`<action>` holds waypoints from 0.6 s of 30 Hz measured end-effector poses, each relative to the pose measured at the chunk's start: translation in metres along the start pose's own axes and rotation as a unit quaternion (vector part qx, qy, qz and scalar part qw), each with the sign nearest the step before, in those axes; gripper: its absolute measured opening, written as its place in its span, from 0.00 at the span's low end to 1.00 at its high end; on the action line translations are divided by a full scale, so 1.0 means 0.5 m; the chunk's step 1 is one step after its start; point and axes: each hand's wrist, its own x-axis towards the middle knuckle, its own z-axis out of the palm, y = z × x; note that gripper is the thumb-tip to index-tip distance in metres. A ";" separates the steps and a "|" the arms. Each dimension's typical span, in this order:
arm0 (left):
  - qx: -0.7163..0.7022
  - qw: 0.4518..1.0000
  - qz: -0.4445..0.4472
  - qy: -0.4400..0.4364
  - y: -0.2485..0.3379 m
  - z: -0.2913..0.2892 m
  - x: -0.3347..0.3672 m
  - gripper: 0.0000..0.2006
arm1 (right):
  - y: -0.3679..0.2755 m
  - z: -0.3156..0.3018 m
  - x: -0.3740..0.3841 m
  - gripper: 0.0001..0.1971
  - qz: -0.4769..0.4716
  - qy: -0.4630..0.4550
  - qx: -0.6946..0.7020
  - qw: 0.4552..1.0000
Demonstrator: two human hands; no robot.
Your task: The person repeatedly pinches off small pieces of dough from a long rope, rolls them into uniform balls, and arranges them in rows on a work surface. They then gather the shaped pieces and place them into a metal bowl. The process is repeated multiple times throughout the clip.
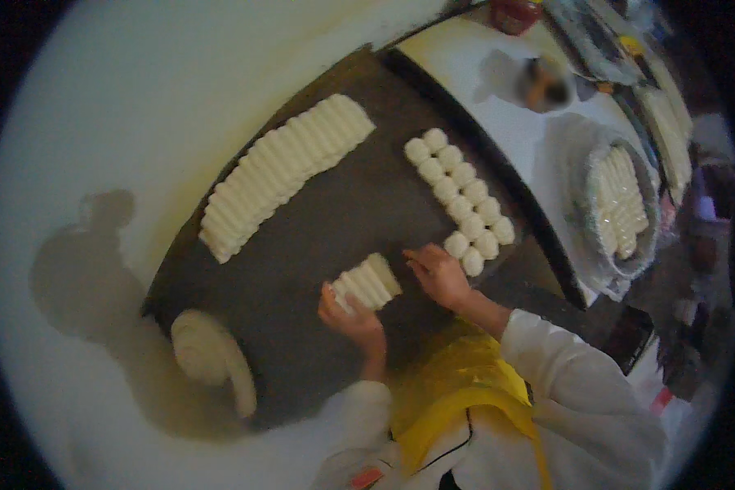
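A short row of pale dough strips (367,282) lies side by side on the dark work surface. My left hand (353,320) is at the row's left end, its fingers and thumb closed around that end. Just right of the row, my right hand (443,276) is held with its fingers curled together; whether something small is between them is hidden. Close beyond my right hand sits a cluster of round dough balls (463,196). Farther off to the left is a long curved row of similar dough strips (286,173). A thick coil of dough (202,347) lies at the near left.
A clear-plastic-lined round container (649,245) with more pale dough pieces stands at the right. Along the board's right side runs a dark raised edge (498,159). A red container (514,15) is at the far right, near a blurred object (545,84). A yellow apron (465,371) is close in front.
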 end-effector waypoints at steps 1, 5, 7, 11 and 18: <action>-0.048 0.987 -0.023 -0.154 0.020 0.024 -0.013 0.14 | 0.015 -0.056 -0.014 0.16 0.016 -0.008 -0.111 0.994; -0.064 0.886 0.165 -0.428 0.095 0.185 -0.095 0.17 | 0.048 -0.181 -0.057 0.15 -0.045 0.111 -0.263 0.958; -0.035 0.899 0.096 -0.427 0.123 0.229 -0.139 0.19 | 0.061 -0.188 -0.077 0.20 -0.013 0.040 -0.290 0.956; -0.224 0.859 -0.081 -0.452 0.151 0.147 -0.162 0.25 | 0.083 -0.164 -0.109 0.25 -0.073 0.005 -0.217 0.973; -0.160 0.870 -0.270 -0.380 -0.053 -0.095 0.023 0.14 | 0.029 -0.119 0.031 0.16 0.360 -0.158 0.413 0.821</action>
